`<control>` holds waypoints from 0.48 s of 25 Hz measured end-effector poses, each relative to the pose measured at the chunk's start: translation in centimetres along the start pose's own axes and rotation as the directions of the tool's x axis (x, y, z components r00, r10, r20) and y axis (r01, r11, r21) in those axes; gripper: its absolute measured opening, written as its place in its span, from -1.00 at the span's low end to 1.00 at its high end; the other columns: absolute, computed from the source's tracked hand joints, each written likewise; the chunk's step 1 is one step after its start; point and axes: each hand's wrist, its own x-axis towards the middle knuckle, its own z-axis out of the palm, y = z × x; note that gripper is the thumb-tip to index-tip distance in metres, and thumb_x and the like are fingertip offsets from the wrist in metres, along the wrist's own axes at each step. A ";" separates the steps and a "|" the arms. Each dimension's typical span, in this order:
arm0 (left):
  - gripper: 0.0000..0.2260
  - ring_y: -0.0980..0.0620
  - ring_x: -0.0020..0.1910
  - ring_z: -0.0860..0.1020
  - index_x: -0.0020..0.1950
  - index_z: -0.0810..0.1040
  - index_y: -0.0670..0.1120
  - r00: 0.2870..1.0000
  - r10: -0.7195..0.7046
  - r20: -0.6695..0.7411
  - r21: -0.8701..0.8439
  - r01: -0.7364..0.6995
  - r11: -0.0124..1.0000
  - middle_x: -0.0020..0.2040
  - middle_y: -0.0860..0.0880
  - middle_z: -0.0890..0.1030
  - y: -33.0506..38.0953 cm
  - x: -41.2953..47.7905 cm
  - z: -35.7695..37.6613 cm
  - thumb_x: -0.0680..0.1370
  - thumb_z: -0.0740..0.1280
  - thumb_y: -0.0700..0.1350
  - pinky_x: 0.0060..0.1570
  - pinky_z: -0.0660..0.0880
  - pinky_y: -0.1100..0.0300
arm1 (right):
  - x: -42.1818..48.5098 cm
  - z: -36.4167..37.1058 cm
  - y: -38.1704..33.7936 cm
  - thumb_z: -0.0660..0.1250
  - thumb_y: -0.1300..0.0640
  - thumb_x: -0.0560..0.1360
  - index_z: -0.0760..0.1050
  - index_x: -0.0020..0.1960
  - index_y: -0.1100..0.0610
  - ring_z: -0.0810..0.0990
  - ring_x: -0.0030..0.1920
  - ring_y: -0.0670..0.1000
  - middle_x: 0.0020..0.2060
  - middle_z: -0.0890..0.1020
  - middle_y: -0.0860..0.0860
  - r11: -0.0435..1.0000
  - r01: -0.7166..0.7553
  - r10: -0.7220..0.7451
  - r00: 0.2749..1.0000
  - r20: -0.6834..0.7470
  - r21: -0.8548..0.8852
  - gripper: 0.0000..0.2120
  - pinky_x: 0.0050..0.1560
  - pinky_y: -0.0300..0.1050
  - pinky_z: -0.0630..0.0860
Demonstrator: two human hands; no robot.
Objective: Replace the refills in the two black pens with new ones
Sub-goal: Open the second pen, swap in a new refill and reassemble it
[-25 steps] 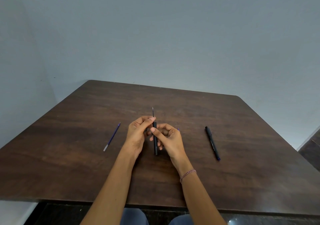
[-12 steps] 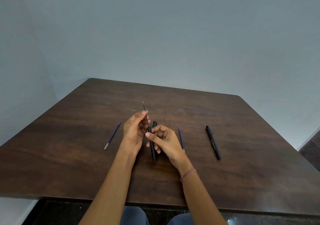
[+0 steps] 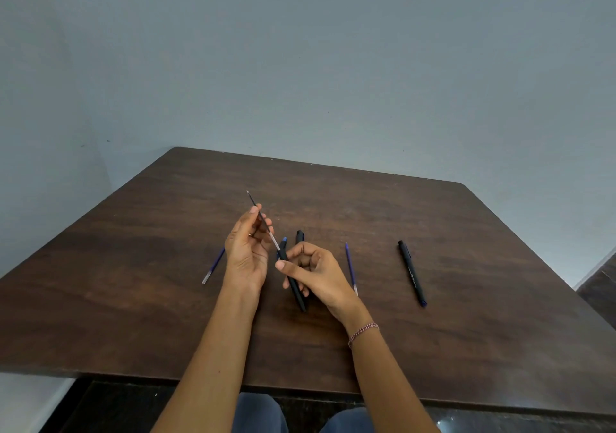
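Observation:
My left hand [image 3: 247,252] pinches a thin refill [image 3: 256,206] that sticks up and away to the left, its lower end still at the mouth of a black pen barrel [image 3: 294,287]. My right hand [image 3: 316,274] grips that barrel above the table. A black pen cap [image 3: 299,236] and a small blue piece [image 3: 283,241] lie just behind the hands. A second black pen [image 3: 412,272] lies whole to the right. One blue refill [image 3: 350,266] lies between my right hand and that pen. Another blue refill [image 3: 213,266] lies left of my left hand.
All of this sits on a dark brown wooden table [image 3: 466,332] against a pale grey wall. The table's near edge runs just above my knees. A dark floor strip shows at the far right.
My left hand has drawn the refill farther out of the barrel, up and to the left. The barrel has tilted in my right hand, uncovering the cap and the blue refill on the right.

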 end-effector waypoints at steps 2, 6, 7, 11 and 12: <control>-0.95 0.15 -0.36 0.58 -0.08 0.58 -0.15 1.000 0.016 -0.014 -0.029 -0.016 0.999 -0.35 0.01 0.61 0.1 0.0 0.0 0.52 0.32 -0.22 -0.35 0.53 0.33 | 0.0 0.0 0.0 0.45 0.11 0.45 0.50 -0.07 0.13 0.53 -0.49 -0.15 -0.42 0.64 -0.01 1.000 0.000 0.000 1.000 -0.004 -0.002 -0.84 -0.52 -0.32 0.39; -0.94 0.14 -0.33 0.58 -0.06 0.57 -0.17 0.998 0.052 -0.041 -0.099 -0.056 0.994 -0.33 0.00 0.61 0.2 0.1 -0.1 0.54 0.30 -0.23 -0.30 0.54 0.33 | 0.0 -0.1 0.0 0.45 0.12 0.46 0.51 -0.06 0.14 0.50 -0.49 -0.13 -0.41 0.63 0.01 1.000 0.001 -0.001 1.000 -0.015 0.013 -0.85 -0.51 -0.31 0.39; -0.93 0.14 -0.33 0.59 -0.05 0.57 -0.17 0.997 0.056 -0.053 -0.121 -0.062 0.991 -0.33 0.00 0.61 0.2 0.1 -0.1 0.55 0.30 -0.23 -0.29 0.54 0.33 | -0.1 -0.1 0.1 0.44 0.12 0.47 0.50 -0.05 0.14 0.49 -0.49 -0.13 -0.41 0.63 0.01 1.000 0.000 0.000 1.000 -0.016 0.021 -0.85 -0.51 -0.30 0.39; -0.94 0.14 -0.31 0.61 -0.05 0.58 -0.18 0.991 0.062 -0.119 -0.173 -0.082 0.981 -0.33 0.00 0.63 0.4 0.3 -0.4 0.55 0.31 -0.23 -0.25 0.56 0.32 | 0.0 -0.2 0.1 0.41 0.12 0.48 0.49 0.00 0.18 0.47 -0.48 -0.14 -0.41 0.63 -0.01 0.999 -0.001 0.002 0.999 -0.033 0.038 -0.82 -0.49 -0.31 0.37; -0.94 0.14 -0.31 0.61 -0.05 0.58 -0.18 0.989 0.060 -0.132 -0.187 -0.085 0.979 -0.32 0.00 0.63 0.4 0.4 -0.5 0.54 0.31 -0.24 -0.24 0.56 0.32 | 0.0 -0.2 0.1 0.41 0.12 0.49 0.50 0.02 0.21 0.48 -0.47 -0.14 -0.41 0.63 -0.01 0.999 0.000 0.001 0.999 -0.036 0.038 -0.80 -0.49 -0.31 0.37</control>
